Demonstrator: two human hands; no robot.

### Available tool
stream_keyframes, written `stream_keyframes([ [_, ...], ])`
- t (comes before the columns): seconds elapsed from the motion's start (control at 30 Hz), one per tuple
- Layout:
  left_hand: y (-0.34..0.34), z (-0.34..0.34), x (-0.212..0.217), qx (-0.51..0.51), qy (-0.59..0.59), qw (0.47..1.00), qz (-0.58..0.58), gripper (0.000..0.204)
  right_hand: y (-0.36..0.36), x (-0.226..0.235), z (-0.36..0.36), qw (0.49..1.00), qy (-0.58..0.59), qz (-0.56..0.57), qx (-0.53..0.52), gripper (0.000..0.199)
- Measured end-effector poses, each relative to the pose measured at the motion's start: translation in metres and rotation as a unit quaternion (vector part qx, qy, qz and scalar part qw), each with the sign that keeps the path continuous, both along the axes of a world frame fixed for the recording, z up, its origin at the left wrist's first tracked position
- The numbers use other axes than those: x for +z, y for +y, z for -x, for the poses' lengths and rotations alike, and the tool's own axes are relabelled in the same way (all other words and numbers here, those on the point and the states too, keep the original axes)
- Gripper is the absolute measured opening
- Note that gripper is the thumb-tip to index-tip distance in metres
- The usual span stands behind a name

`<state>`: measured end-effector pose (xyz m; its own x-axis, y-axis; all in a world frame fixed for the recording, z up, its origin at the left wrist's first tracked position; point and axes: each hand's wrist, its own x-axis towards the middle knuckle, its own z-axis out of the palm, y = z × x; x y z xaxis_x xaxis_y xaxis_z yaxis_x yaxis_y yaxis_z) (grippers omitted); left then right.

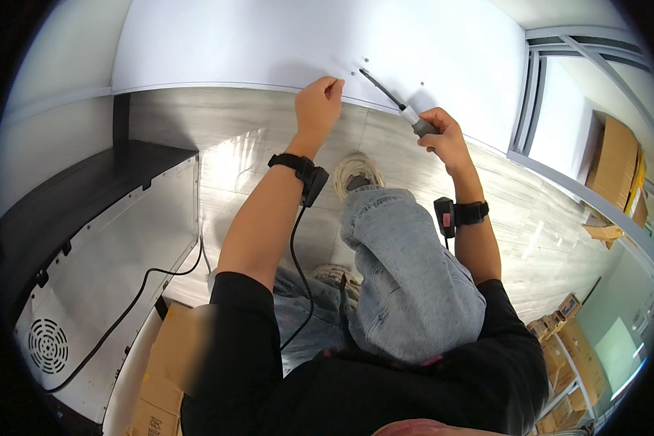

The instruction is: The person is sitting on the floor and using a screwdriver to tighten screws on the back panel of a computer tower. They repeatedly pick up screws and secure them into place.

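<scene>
My right hand (447, 138) is closed around the grey handle of a screwdriver (384, 90). Its dark shaft slants up and left over the white tabletop (269, 43), with the tip beside two small screw-like pieces. One of these small pieces (366, 60) lies just above the tip, the other (352, 73) just left of it. A third small piece (422, 83) lies farther right. Near the table's front edge, left of the screwdriver tip, my left hand (317, 110) has its fingers pinched together; whatever they may hold is too small or hidden to make out.
A metal computer-like case (123, 254) with a round vent stands at my left, a black cable running across it. Below it is a cardboard box (163, 363). On the right a grey metal frame (581, 185) borders more cardboard (615, 163). Cables hang from both wrist straps.
</scene>
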<state>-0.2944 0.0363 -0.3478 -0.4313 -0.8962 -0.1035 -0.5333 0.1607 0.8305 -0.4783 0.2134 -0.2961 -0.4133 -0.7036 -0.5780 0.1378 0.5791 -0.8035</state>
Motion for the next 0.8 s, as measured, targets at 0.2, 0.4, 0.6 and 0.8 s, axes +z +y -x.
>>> stream_keyframes([
  [0.2, 0.007, 0.005, -0.021, -0.012, -0.012, 0.983, 0.183, 0.011, 0.004, 0.001, 0.001, 1.000, -0.013, 0.021, -0.013, 0.036],
  [0.4, 0.008, -0.001, -0.016, -0.023, -0.016, 0.989, 0.148, 0.017, -0.004, 0.012, -0.001, 0.999, -0.007, 0.031, -0.016, 0.038],
  [0.6, 0.003, -0.054, 0.012, 0.002, 0.019, 0.997, -0.070, 0.023, -0.049, 0.064, 0.002, 0.997, -0.019, 0.079, 0.001, 0.038],
  [0.8, 0.009, -0.184, 0.097, 0.065, 0.133, 0.980, -0.133, 0.026, -0.131, 0.213, -0.072, 0.969, -0.130, 0.167, 0.130, 0.023],
])
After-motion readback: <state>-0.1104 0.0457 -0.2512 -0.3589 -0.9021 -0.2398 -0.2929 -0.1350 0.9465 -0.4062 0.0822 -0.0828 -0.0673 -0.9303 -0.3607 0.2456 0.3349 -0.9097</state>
